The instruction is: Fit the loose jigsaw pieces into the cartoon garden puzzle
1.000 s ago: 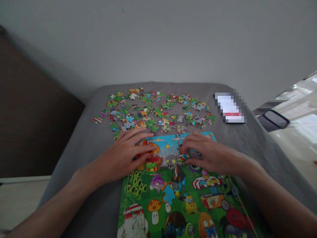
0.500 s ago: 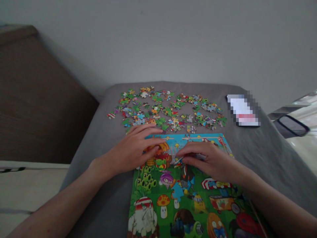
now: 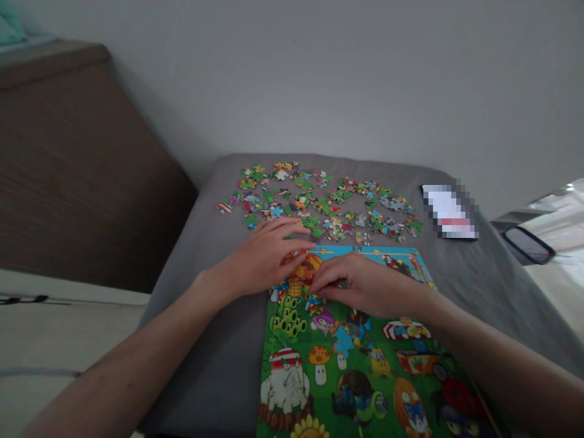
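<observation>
A puzzle board [image 3: 326, 398] with a bright cartoon picture, green below and blue along its top, lies in front of me. My left hand [image 3: 267, 258] rests flat across its upper left corner, fingers stretched out and holding nothing. My right hand [image 3: 360, 283] is over the upper middle of the board. Thumb and fingers pinch a small puzzle piece [image 3: 313, 302], low against the picture and mostly hidden; whether it is seated I cannot tell. Below that hand a light blue piece-shaped patch [image 3: 343, 340] stands out on the green.
Many loose puzzle pieces [image 3: 337, 228] are scattered beyond the board on the grey cloth surface [image 3: 191, 377]. A phone [image 3: 449, 212] with a blurred screen lies at the right. Brown wooden furniture [image 3: 82, 164] stands at the left, and a pale wall [image 3: 319, 79] rises behind.
My right hand has shifted left across the board with the piece, closer to my left hand. My view has turned slightly left, so the scene sits further right.
</observation>
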The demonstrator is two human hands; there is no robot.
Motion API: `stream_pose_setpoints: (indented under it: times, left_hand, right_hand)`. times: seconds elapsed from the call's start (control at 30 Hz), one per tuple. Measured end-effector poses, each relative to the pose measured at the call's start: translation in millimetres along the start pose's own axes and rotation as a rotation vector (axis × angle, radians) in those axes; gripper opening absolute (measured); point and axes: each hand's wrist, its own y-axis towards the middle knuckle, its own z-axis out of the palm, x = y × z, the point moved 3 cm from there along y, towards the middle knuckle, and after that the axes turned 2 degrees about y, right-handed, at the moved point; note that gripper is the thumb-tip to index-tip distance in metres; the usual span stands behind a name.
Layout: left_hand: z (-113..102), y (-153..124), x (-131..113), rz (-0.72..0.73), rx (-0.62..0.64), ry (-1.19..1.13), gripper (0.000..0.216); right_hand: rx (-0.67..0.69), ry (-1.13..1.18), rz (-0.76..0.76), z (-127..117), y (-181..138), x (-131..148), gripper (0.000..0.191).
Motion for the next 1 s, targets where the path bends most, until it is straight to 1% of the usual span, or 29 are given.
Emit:
stream_pose_setpoints:
  times: [0.2,0.37,0.53,0.63,0.73,0.83,0.93,1.0]
  left_hand:
    - [-3.4,-0.2,4.8,-0.010,-0.021,0.017,0.028]
    - [-4.8,-0.2,12.9,-0.041,-0.037,0.022,0.028]
    - [-2.7,-0.8,18.8,-0.061,-0.025,0.020,0.027]
    - [-1.8,-1.1,21.0,-0.070,-0.014,0.019,0.027]
    - [-2.1,-1.0,22.1,-0.080,0.001,0.020,0.027]
    - [-2.9,-1.1,21.8,-0.092,0.030,0.023,0.029]
    - [-3.1,-2.4,21.0,-0.103,0.070,0.026,0.033]
    - [-2.2,-4.3,21.2,-0.118,0.107,0.025,0.038]
  right_hand:
    - [0.009,0.026,0.058,10.0,13.3,6.9,0.019]
    - [0.001,0.052,0.046,20.4,27.7,12.9,0.018]
    - [-0.038,-0.062,-0.003,24.5,39.9,17.2,0.019]
    - [-0.061,-0.145,-0.001,24.4,43.4,18.3,0.019]
    - [-0.081,-0.211,0.012,23.6,40.2,18.2,0.020]
    - [-0.112,-0.282,-0.057,25.1,28.9,21.7,0.018]
    - [-0.124,-0.404,-0.153,34.1,12.0,29.8,0.018]
    - [-0.092,-0.496,-0.160,43.8,1.2,34.0,0.021]
